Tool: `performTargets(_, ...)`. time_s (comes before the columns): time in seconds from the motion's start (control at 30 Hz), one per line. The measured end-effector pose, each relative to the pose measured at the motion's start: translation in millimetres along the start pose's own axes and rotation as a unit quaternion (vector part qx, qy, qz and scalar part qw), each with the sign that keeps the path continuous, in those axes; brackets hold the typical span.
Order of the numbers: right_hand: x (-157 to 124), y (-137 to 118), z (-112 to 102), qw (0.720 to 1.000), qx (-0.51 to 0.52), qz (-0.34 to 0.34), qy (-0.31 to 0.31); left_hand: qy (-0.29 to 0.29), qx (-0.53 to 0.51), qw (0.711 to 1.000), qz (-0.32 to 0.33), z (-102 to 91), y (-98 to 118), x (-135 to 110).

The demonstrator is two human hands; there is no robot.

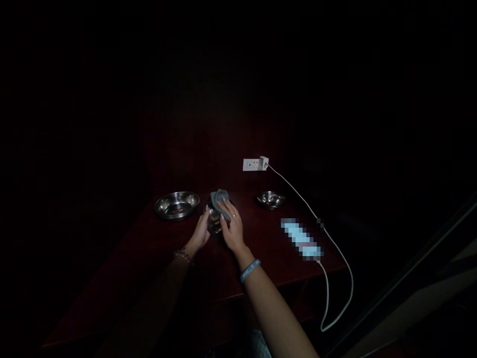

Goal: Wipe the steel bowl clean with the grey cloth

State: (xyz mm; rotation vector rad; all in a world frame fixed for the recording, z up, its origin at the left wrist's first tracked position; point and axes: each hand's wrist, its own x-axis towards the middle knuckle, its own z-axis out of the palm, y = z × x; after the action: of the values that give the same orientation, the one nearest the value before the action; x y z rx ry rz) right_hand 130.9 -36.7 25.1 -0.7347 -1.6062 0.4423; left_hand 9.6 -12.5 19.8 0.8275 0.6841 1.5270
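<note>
Both of my hands are at a small shiny metal bowl [215, 222] above the dark red table. My left hand [201, 229] grips the bowl by its left side, thumb toward me. A grey cloth [219, 198] lies over the bowl's rim and far side. With fingers bent over it, my right hand [233, 226] presses the cloth against the metal. Part of the bowl is hidden behind the cloth and fingers.
On the table [257, 263], a wide steel dish [176, 215] stands left and a smaller steel bowl [271, 200] back right. A lit, blurred phone-like device [301, 239] lies right. Its white cable [351, 283] loops past the table edge to a charger [264, 162] in the wall socket [250, 165].
</note>
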Motion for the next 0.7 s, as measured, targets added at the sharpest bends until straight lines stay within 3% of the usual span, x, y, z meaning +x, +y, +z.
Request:
performTargets(0.13, 2.5, 1.6, -1.4, 0.998, 0.034, 0.029, 0.053, -0.001, -0.015, 1.000, -0.026, 2.2, 1.4, -1.9)
performTargets(0.3, 4.2, 6.6, -2.0, 0.994, 0.042, 0.064, 0.075, 0.003, -0.032, 0.999, -0.042, 2.5, 3.8, -2.0)
performTargets(0.47, 5.0, 12.6, -1.6, 0.989, 0.026, 0.086, 0.118, 0.015, -0.049, 0.998, -0.032, 2.2, 7.3, -0.9)
performTargets(0.6, 4.9, 17.0, 0.8, 0.986, 0.032, 0.084, 0.139, 0.049, -0.131, 0.990, -0.031, 3.5, 15.3, 0.2)
performTargets(0.7, 4.4, 21.1, 2.9, 0.988, 0.047, 0.087, 0.122, 0.075, -0.206, 0.975, -0.025, 3.1, 23.2, 1.0)
